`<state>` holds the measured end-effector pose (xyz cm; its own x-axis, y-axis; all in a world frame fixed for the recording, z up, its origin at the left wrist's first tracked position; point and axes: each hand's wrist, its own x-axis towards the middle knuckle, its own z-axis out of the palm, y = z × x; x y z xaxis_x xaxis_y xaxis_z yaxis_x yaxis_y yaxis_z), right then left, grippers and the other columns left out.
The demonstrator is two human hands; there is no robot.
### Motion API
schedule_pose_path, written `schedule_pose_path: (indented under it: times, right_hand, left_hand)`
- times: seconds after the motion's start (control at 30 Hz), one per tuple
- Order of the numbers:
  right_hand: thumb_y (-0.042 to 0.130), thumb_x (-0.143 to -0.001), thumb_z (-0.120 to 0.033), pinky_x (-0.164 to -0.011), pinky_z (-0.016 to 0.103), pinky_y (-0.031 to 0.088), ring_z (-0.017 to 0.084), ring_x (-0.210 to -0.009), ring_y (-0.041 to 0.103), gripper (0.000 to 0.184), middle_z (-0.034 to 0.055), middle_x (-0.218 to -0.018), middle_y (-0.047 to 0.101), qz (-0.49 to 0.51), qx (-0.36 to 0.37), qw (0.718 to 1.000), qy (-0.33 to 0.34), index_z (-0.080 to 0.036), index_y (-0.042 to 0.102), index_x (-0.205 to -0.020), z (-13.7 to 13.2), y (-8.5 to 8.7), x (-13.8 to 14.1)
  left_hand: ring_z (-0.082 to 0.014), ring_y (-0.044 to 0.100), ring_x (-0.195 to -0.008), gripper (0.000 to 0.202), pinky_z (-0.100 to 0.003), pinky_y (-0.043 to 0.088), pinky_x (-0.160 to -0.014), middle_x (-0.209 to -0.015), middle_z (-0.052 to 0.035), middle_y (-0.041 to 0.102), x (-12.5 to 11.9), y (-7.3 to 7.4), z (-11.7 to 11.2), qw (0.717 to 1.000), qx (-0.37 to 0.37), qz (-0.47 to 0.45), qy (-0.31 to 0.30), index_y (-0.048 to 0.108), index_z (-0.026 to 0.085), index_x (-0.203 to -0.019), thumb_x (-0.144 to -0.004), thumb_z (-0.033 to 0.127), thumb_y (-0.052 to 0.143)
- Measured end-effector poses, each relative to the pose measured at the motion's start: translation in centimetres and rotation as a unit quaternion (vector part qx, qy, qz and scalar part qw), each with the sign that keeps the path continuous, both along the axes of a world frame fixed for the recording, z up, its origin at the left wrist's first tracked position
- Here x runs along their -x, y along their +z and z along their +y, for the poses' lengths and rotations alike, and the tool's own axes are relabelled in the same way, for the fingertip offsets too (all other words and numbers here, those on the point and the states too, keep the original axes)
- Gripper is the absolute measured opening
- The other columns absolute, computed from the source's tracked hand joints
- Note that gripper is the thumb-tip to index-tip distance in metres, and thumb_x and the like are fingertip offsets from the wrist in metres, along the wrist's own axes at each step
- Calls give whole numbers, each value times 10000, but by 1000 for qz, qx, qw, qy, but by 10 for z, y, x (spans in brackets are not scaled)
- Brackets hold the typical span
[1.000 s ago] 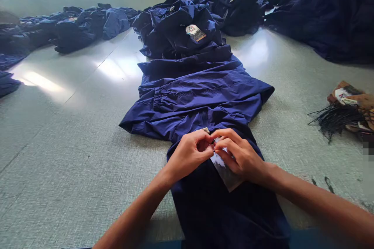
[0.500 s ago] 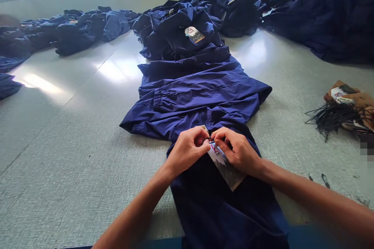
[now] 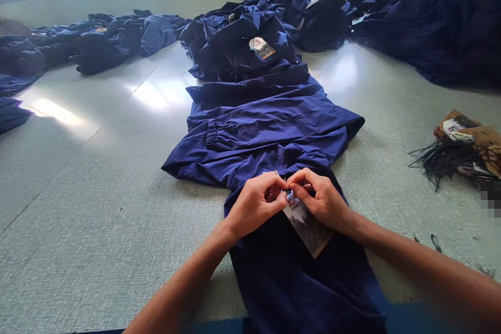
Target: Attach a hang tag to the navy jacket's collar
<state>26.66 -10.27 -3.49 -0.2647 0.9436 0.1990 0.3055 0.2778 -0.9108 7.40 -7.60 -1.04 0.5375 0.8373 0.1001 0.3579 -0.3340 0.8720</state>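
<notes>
A navy blue jacket [image 3: 270, 130] lies flat on the grey table [image 3: 90, 193], running from the near edge away from me. Both hands meet over its middle, near the zipper. My left hand [image 3: 256, 202] is curled with fingertips pinched at the top of a paper hang tag [image 3: 307, 227]. My right hand [image 3: 319, 199] is also pinched on the tag's upper end, fingers closed. The tag lies slanted on the dark fabric below my right hand. What the fingertips pinch besides the tag is too small to make out.
A heap of folded navy jackets [image 3: 250, 42], one with a tag, sits behind the flat one. More jackets lie at the far left [image 3: 105, 42] and a dark pile at the far right [image 3: 442, 21]. A bundle of black strings and card tags [image 3: 457, 151] rests at the right edge.
The hands have stayed together at the same spot, with small finger movements. The tag has shifted slightly and shows more below my right hand.
</notes>
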Motion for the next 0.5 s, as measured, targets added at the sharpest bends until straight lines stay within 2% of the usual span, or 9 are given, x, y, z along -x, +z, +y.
schedule_pose_path:
  times: [0.13,0.3,0.5]
  right_hand:
    - [565,-978,-327,-710,272,520,142,-779,643,135,16,-892,673,30,31,999,-3,-207,626,-990,1,0,-2]
    - [621,-950,-348,-711,261,521,141,-796,656,140,13,-901,696,48,34,998,-16,-212,655,-963,1,1,-3]
    - [590,-951,-250,-625,249,489,134,-725,649,115,16,-851,726,-10,-48,998,-24,-200,693,-951,0,1,-2]
  left_hand:
    - [-78,448,-636,71,-221,365,-607,-712,44,538,0,-1,0,1000,-4,-15,-1,660,165,-823,-816,113,612]
    - [-80,453,-642,69,-215,375,-605,-715,39,541,0,-1,-1,1000,4,-28,-3,669,162,-819,-821,110,624]
    - [-79,451,-616,42,-212,370,-575,-698,39,538,-1,-3,0,999,12,-34,5,661,158,-840,-857,153,623]
